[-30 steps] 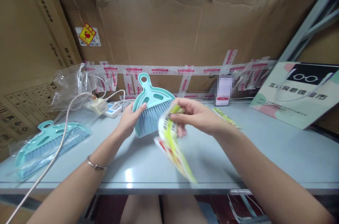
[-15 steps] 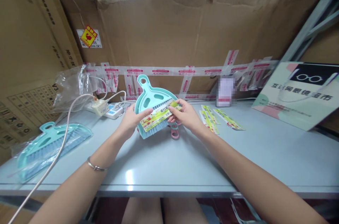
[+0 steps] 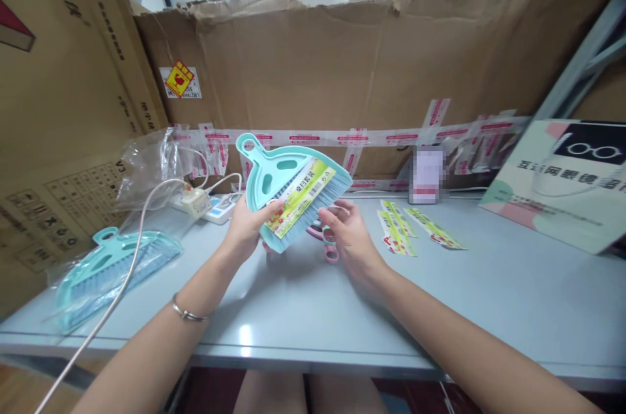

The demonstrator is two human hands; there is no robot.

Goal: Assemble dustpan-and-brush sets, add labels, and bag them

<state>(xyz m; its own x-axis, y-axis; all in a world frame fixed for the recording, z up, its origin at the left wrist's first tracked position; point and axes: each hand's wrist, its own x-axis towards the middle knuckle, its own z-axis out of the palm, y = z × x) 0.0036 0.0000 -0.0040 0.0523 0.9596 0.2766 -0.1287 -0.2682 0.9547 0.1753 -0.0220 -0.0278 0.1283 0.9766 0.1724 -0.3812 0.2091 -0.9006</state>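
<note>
My left hand point(image 3: 247, 226) grips the lower corner of a teal dustpan-and-brush set point(image 3: 278, 176), holding it tilted above the table. A yellow-green label point(image 3: 299, 195) lies across its bristles under my left thumb. My right hand point(image 3: 348, 236) is just right of the bristles with fingers spread, holding nothing, and it rests near pink-handled scissors point(image 3: 330, 251) lying on the table.
Two more labels point(image 3: 398, 235) lie right of my hands. A second teal brush set in a plastic bag point(image 3: 115, 264) sits at the left with a white cable point(image 3: 132, 257) over it. A power strip point(image 3: 215, 205), a cardboard wall point(image 3: 342, 68) and a printed bag point(image 3: 562, 186) ring the grey table point(image 3: 303, 323).
My right hand brought the label onto the brush bristles, then let go and dropped towards the scissors. My left hand lifted and tilted the set, now pinning the label.
</note>
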